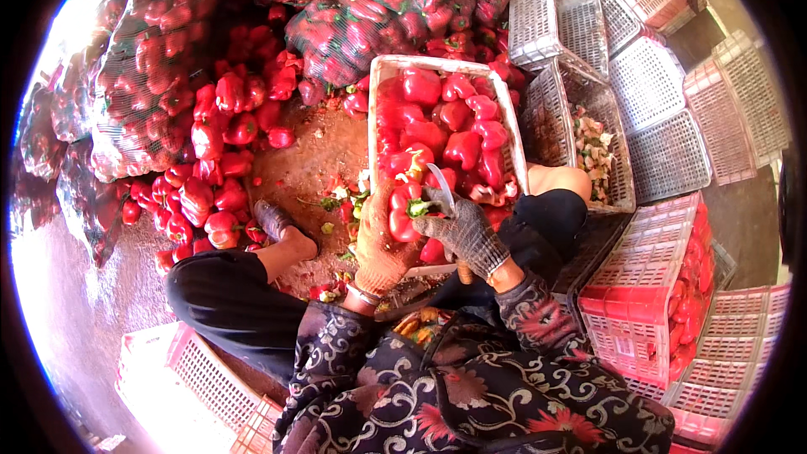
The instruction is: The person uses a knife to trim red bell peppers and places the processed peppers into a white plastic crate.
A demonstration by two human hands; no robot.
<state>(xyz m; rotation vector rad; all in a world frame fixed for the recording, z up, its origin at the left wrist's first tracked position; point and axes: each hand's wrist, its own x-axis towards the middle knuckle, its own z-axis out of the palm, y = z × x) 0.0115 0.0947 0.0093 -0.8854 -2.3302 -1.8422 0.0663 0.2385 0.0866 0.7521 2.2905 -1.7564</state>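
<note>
In a tan work glove, my left hand (pixel 378 245) is closed around a red bell pepper (pixel 404 224) over the near left corner of a white crate (pixel 377 130). My right hand (pixel 467 238), in a grey knit glove, grips a knife (pixel 440 178); its curved blade points up and away, and the end of its wooden handle shows below the palm. A green pepper stem (pixel 418 208) sits by the right fingertips, against the held pepper. Red peppers (pixel 461 149) fill the crate in front of me, some of them cut open.
Loose red peppers (pixel 223 193) lie on the floor at left, below full mesh sacks (pixel 151 76). A crate of pale trimmings (pixel 593 155) stands at right, near stacked plastic crates (pixel 660 88). A red-and-white crate of peppers (pixel 632 319) is beside my right knee. Green scraps (pixel 336 196) litter the floor.
</note>
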